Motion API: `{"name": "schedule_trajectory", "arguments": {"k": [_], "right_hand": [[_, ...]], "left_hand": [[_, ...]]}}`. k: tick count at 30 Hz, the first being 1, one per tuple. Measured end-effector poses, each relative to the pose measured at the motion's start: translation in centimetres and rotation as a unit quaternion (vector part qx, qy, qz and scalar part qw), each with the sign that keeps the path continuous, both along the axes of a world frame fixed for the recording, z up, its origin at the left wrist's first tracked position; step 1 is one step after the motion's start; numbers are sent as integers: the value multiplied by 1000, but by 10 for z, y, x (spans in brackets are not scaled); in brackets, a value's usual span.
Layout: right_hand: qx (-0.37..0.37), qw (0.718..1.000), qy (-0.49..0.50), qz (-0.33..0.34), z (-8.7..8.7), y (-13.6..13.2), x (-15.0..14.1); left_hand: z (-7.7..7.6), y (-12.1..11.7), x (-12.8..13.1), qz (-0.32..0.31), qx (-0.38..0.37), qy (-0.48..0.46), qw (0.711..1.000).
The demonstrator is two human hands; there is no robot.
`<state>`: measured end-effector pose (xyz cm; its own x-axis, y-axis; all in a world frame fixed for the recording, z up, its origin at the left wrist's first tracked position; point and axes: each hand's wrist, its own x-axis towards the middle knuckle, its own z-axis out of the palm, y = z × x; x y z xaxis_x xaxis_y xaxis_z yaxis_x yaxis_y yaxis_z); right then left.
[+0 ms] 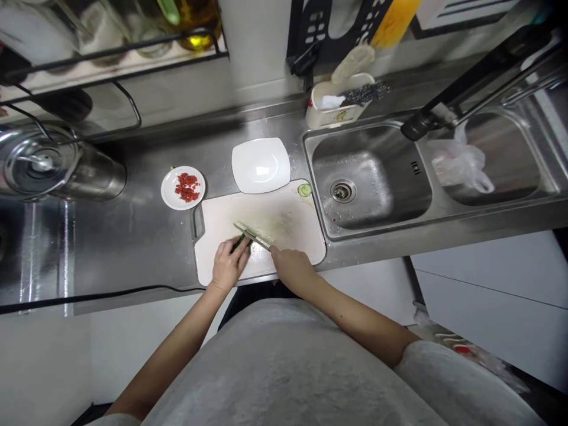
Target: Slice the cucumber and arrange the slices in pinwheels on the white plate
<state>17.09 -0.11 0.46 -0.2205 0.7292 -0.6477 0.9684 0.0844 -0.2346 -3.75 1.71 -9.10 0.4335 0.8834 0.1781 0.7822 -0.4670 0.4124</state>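
A pale cutting board (288, 228) lies on the steel counter in front of me. My left hand (228, 266) presses down on a dark green vegetable (240, 241) at the board's near left, fingers curled over it. My right hand (293, 269) grips the handle of a knife (251, 234), whose blade lies across the vegetable beside my left fingers. A cut green slice (304, 190) rests at the board's far right corner.
A small round plate of chopped red pieces (183, 187) and a bare square white plate (261, 165) sit behind the board. A double sink (368, 186) is to the right with a black faucet (465, 89). A steel pot (53, 168) stands at left.
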Motion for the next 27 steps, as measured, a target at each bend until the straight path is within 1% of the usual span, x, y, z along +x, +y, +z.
{"name": "schedule_trajectory", "arguments": {"k": [3,10,15,19,23,27], "right_hand": [[-3,1000,-10,3,0,-1,-1],[0,1000,17,0,2,6,1],[-1,1000,11,7,4,8,2],[-15,1000,-2,12,1,9,1],[-10,1000,2,8,-4,9,-1],[-16,1000,1,5,-5,12,-2]], "left_hand": [[0,0,-1,-2,-5,1,1000],[-1,-1,0,-10,8,-2,1000],[-1,-1,0,-7,4,-1,1000],[-3,-1,0,-7,0,-4,1000],[-5,-2,-1,-5,1,0,1000],[-5,-1,0,-2,-1,1,1000]]}}
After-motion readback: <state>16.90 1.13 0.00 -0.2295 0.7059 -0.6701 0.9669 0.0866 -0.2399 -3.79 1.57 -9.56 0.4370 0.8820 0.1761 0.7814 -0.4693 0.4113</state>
